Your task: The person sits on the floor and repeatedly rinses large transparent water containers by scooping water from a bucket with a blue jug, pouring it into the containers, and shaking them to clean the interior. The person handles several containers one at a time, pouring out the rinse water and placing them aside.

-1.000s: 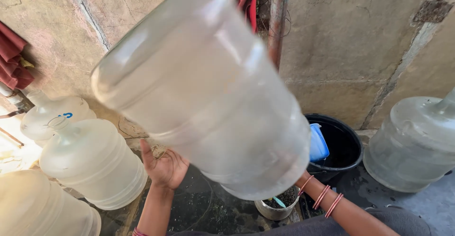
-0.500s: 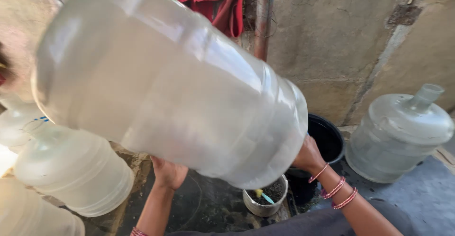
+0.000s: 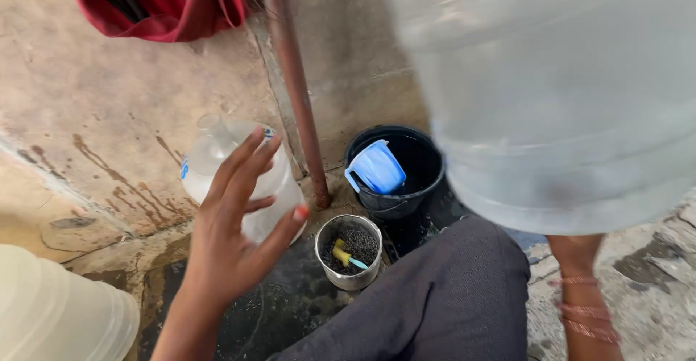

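Note:
A large clear water jug (image 3: pixel 558 93) fills the upper right, lifted and tilted close to the camera. My right hand (image 3: pixel 576 249) is under its lower edge, mostly hidden by it, with bangles on the wrist below. My left hand (image 3: pixel 232 238) is off the jug, in the air at centre left with fingers spread and palm empty. Just behind it a smaller clear bottle (image 3: pixel 210 151) stands on the ground against the wall.
A black bucket (image 3: pixel 428 180) with a blue mug (image 3: pixel 377 167) in it stands by a rusty pipe (image 3: pixel 293 78). A steel pot (image 3: pixel 350 280) holds dark grains and a small scoop. A pale jug (image 3: pixel 58 310) sits at bottom left, red cloth (image 3: pixel 159 2) hangs above, my knee (image 3: pixel 442 296) is in front.
The big jug has swung from the centre to the upper right. My left hand has come off its bottom and now hangs open; the view has turned left and down.

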